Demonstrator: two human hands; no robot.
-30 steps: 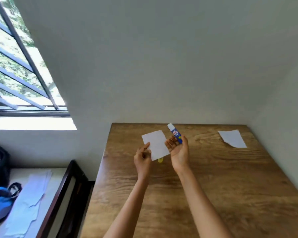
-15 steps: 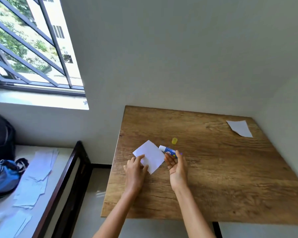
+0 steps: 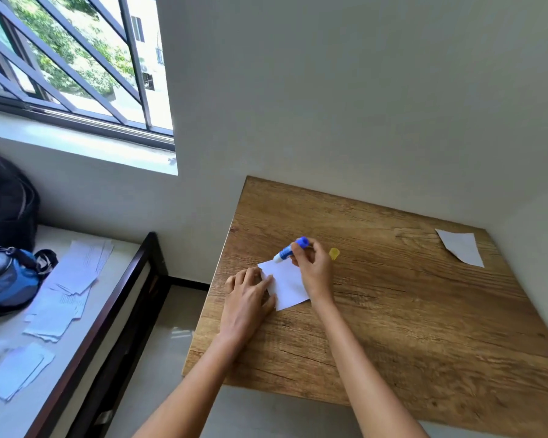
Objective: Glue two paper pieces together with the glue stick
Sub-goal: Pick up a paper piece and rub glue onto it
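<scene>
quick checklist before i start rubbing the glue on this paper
1. White paper piece flat on wooden table: ok.
2. Left hand presses its left edge: ok.
3. Right hand grips blue glue stick: ok.
4. Small yellow cap off, lying on the table: ok.
5. Stick tip touching the paper's top corner: cannot tell.
6. Second white paper piece at far right: ok.

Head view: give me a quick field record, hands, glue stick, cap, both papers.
left hand: fingers flat, pressing the near paper to the table
right hand: grips the glue stick
glue stick: uncapped, tilted, tip at the near paper's far edge
near paper: flat on the table
cap: yellow, lies just right of the right hand
second paper: far right corner, untouched
</scene>
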